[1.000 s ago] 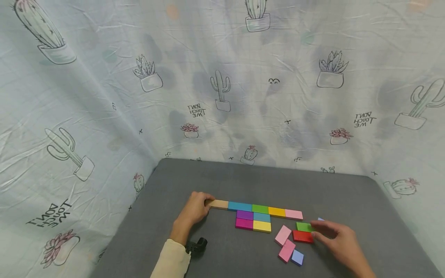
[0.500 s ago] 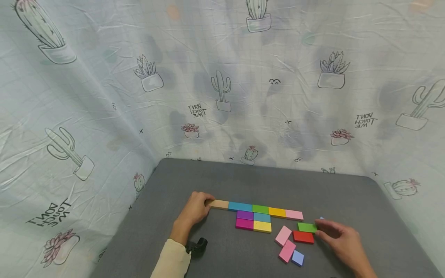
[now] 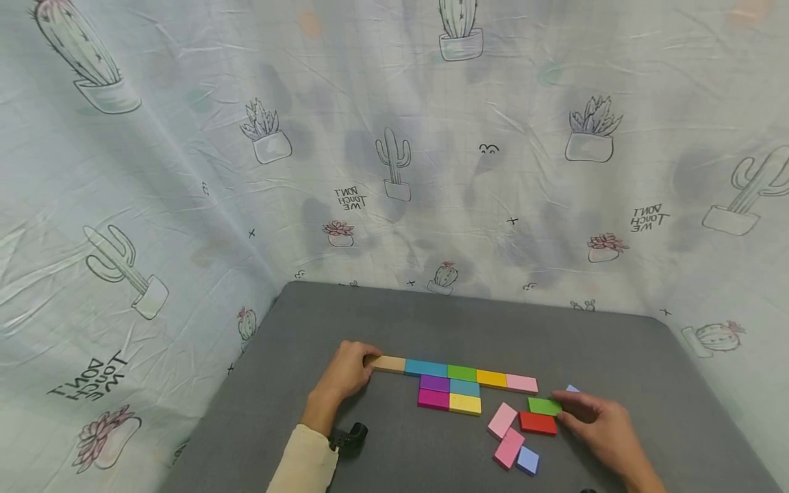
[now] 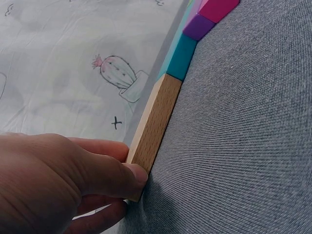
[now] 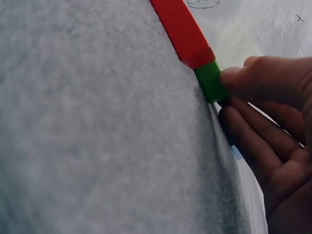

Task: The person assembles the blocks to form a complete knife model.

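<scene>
My left hand (image 3: 346, 370) pinches the left end of a plain wooden block (image 4: 157, 119) between thumb and fingers. That block ends a straight row with a blue block (image 3: 426, 368), a green one, a yellow-orange one and a light pink one (image 3: 521, 383). Below the row's middle, purple, blue, magenta and yellow blocks (image 3: 465, 402) sit packed together. At the right, my right hand (image 3: 603, 428) has its thumb and fingers on the right end of a loose green block (image 3: 544, 406). A red block (image 3: 537, 423) lies against the green one's near side.
Two loose pink blocks (image 3: 508, 447) and a small periwinkle block (image 3: 527, 460) lie in front of the red one. Another bluish block (image 3: 572, 389) peeks out behind my right hand. A cactus-print sheet (image 3: 431, 205) hangs behind the grey table (image 3: 345, 308).
The loose green block has slid slightly right along the red one. My right hand shifted right, then a little back left. The left hand keeps its hold on the wooden block.
</scene>
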A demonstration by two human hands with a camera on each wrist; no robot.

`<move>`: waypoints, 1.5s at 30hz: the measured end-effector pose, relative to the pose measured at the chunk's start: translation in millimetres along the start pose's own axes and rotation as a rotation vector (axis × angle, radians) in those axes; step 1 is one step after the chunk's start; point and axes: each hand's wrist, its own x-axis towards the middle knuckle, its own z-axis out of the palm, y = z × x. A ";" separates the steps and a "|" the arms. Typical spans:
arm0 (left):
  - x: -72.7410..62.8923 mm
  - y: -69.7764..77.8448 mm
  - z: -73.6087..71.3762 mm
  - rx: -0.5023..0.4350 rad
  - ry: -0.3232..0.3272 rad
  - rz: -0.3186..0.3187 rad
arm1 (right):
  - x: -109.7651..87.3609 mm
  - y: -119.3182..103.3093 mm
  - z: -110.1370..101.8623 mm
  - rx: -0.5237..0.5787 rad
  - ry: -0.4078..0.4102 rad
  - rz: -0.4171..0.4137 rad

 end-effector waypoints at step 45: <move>-4.1 -2.5 -6.7 0.002 -0.022 0.024 | -34.1 -107.7 58.6 0.302 0.074 -0.208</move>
